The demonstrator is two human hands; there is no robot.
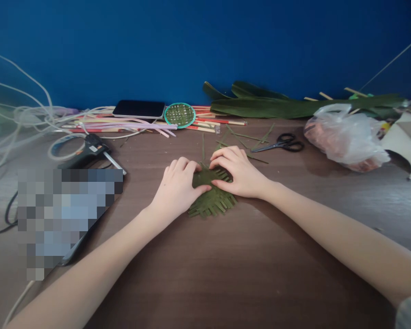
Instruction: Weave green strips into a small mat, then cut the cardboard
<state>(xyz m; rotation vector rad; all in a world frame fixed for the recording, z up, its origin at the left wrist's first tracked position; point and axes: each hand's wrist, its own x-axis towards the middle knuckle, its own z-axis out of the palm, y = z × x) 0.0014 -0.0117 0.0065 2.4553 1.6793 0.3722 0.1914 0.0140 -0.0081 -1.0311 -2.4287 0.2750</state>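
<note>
A small mat woven from green leaf strips (pixel 213 202) lies flat on the brown table (pixel 233 265) in front of me. My left hand (pixel 178 186) rests on its left part, fingers curled and thumb pressed onto the weave. My right hand (pixel 238 172) covers its upper right part, fingers bent down on the strips, thumb pinching an edge. Loose strip ends stick out below and to the right of both hands.
Black scissors (pixel 282 143) and leaf scraps lie behind the mat. Long green leaves (pixel 287 106) and a plastic bag (pixel 345 137) sit at the back right. A round woven disc (pixel 180 114), a phone (pixel 139 109), sticks, cords and a glue gun (pixel 89 148) are at the back left.
</note>
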